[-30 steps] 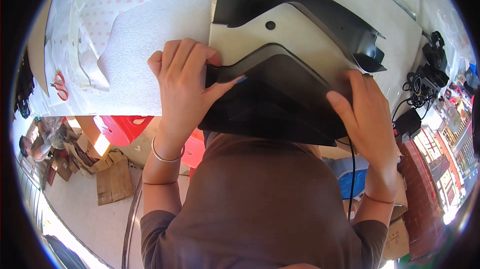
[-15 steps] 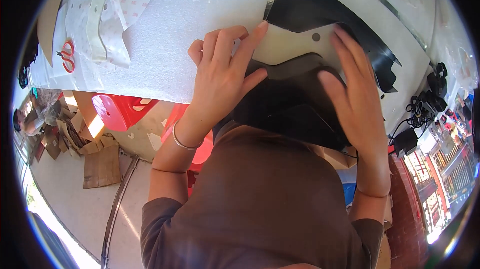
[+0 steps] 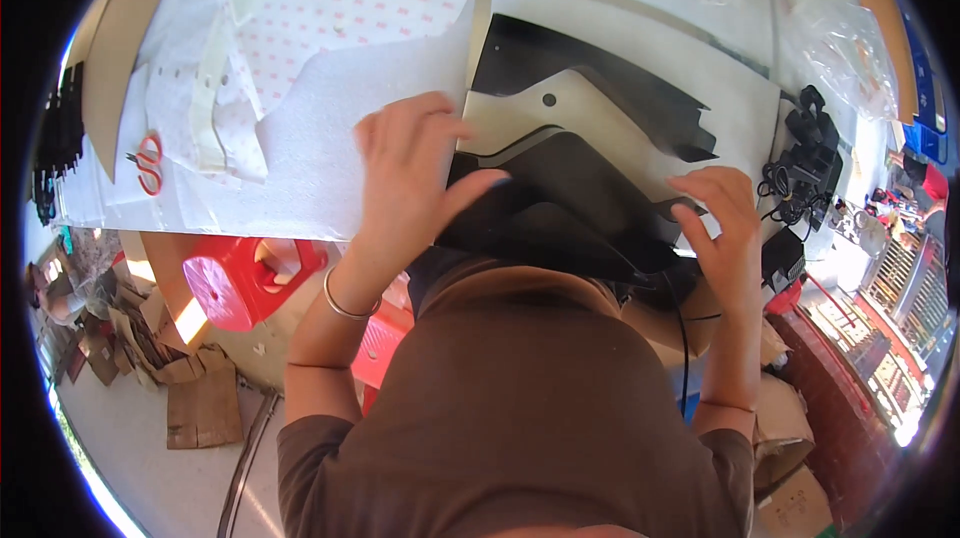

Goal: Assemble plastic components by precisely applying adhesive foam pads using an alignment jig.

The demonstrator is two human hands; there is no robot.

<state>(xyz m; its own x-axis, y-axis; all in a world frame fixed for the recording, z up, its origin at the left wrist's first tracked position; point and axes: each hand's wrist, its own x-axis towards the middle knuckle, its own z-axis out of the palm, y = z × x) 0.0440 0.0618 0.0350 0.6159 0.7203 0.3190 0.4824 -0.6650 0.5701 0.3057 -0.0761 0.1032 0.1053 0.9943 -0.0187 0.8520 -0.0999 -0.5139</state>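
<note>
Two glossy black curved panels lie on the white table: a far panel (image 3: pixel 590 73) and a larger near panel (image 3: pixel 570 183) at the edge close to my body. Between them shows a cream shaped piece (image 3: pixel 520 116) with a dark round hole. My left hand (image 3: pixel 405 163) is at the near panel's left end, thumb stretched over it and fingers apart, smeared by motion; it holds nothing. At the right end, my right hand (image 3: pixel 725 223) has its thumb and forefinger bent and apart around the panel's tip. Whether they touch it is unclear.
Orange-handled scissors (image 3: pixel 149 164) lie at the table's left beside clear film. Black adapters and cables (image 3: pixel 800 173) sit at the right edge. A thin black cable (image 3: pixel 684 348) hangs near my right arm. A red stool (image 3: pixel 240 278) and flattened cardboard (image 3: pixel 205 403) are below left.
My right hand has lifted off the cream piece and drawn back to the near panel's right end. My left hand has come away from the far panel's corner. The view has shifted.
</note>
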